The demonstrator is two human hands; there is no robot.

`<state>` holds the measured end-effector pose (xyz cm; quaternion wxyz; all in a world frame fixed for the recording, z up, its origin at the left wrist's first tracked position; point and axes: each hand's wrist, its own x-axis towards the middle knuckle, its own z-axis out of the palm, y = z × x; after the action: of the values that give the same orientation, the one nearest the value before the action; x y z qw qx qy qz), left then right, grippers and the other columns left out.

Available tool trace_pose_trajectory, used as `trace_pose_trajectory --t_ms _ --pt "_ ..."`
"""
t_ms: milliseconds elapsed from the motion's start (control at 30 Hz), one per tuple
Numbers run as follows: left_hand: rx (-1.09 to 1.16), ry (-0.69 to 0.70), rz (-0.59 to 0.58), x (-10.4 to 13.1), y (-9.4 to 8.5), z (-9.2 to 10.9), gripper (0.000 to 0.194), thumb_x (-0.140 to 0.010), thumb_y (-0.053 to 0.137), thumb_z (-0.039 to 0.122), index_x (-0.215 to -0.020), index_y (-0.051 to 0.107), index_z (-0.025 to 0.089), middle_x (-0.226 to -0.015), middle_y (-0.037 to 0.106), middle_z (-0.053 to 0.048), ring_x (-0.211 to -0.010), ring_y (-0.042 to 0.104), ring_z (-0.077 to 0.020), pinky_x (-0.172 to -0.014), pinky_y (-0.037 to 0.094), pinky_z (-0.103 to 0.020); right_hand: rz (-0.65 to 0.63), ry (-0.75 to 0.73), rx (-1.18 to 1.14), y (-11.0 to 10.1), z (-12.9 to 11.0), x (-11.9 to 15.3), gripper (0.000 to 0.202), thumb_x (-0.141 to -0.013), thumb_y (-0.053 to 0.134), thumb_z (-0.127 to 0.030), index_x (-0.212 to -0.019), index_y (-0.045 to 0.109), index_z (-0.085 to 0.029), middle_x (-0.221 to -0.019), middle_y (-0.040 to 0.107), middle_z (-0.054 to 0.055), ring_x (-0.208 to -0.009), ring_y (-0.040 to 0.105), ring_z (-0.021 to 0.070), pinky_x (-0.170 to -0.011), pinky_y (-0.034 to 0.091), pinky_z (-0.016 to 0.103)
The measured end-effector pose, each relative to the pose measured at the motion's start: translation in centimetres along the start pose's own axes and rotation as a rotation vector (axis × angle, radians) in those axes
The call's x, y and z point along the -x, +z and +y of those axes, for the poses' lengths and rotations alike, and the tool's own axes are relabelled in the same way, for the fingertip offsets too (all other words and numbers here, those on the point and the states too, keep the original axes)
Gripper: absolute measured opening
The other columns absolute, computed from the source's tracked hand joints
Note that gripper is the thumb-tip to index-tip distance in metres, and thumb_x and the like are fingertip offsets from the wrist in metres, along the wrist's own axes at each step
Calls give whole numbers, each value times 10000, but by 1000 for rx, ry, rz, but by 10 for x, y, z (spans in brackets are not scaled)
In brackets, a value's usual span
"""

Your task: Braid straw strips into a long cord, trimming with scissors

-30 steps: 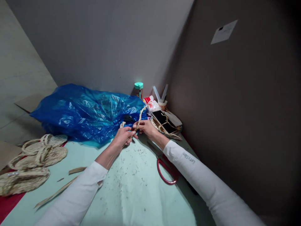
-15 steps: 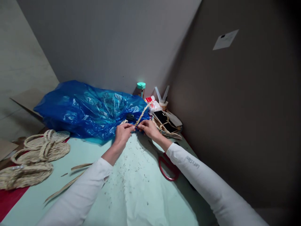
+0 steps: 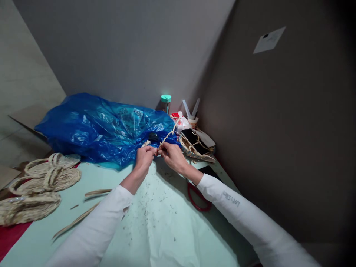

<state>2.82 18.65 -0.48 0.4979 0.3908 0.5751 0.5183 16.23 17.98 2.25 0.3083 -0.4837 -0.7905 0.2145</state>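
A thin braided straw cord [image 3: 171, 134] rises from between my fingertips and slants up to the right. My left hand [image 3: 144, 157] pinches its lower end with thumb and forefinger. Close beside it, my right hand [image 3: 172, 156] is also closed on the cord, fingers bent inward. Both hands are above the table near the front of a large blue plastic bag [image 3: 108, 129]. A pale scrap of straw [image 3: 146, 143] shows just above my left hand. Red-handled scissors [image 3: 198, 198] lie partly under my right forearm.
Woven straw slippers [image 3: 50, 178] lie at the left, with loose straw strips [image 3: 75, 222] near my left sleeve. A basket [image 3: 191, 151] holding a phone [image 3: 194, 141] stands at the right. Behind are a green-lidded jar [image 3: 166, 102] and a small cup [image 3: 193, 121]. Crumbs dot the pale green table cover [image 3: 164, 215].
My right hand has shifted slightly left and turned over the cord, its fingers now closer to my left hand. The cord's free end has swung a little upward. The view has tilted slightly.
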Motion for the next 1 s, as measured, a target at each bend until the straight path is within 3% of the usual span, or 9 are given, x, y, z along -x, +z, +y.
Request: trace_pose_trajectory --t_ms 100,200,400,567,767,900,1000 --pt "-14 -87 -54 -1 -2 1 233 -905 569 319 -1040 607 133 -937 644 -39 -724 618 -126 -620 538 -285 8 48 61 0 5 -4 95 -812 535 -149 -813 629 -164 -739 676 40 -661 571 147 -637 346 241" --pt "-9 -126 -100 -1 -3 1 287 -900 573 321 -1126 591 144 -1074 635 -74 -871 635 -176 -733 553 -360 15 107 84 -1 12 -12 108 -808 528 -140 -773 631 -147 -670 664 53 -613 571 150 -612 353 242" --pt "14 -158 -161 -5 -8 4 281 -900 576 310 -1123 593 141 -1072 635 -74 -870 635 -175 -733 554 -358 -50 82 31 1 17 -36 133 -834 521 -149 -786 644 -137 -645 682 35 -579 596 119 -579 384 201" --pt "52 -153 -152 -8 -10 3 289 -901 574 314 -1133 588 144 -1080 632 -75 -875 635 -177 -734 554 -361 -92 67 31 -2 19 -38 148 -851 514 -175 -832 652 -125 -666 696 28 -515 565 102 -540 383 198" --pt "95 -108 -103 -6 -6 0 216 -906 569 306 -1026 606 130 -898 636 -28 -681 604 -112 -582 528 -260 -12 21 160 -5 17 -27 95 -819 543 -163 -808 637 -156 -759 677 39 -680 573 148 -633 384 239" --pt "119 -50 -27 -3 -4 2 164 -891 579 242 -779 576 121 -624 536 54 -417 399 -32 -375 324 -158 94 -1 256 2 10 -21 173 -876 498 -203 -1005 608 -172 -1011 638 103 -917 544 216 -736 382 293" --pt "132 1 36 -1 -2 3 180 -803 601 166 -642 531 129 -515 507 59 -340 308 -16 -333 191 -164 99 -29 279 11 6 -18 195 -900 459 -207 -1021 608 -174 -1053 617 124 -972 523 237 -783 375 318"
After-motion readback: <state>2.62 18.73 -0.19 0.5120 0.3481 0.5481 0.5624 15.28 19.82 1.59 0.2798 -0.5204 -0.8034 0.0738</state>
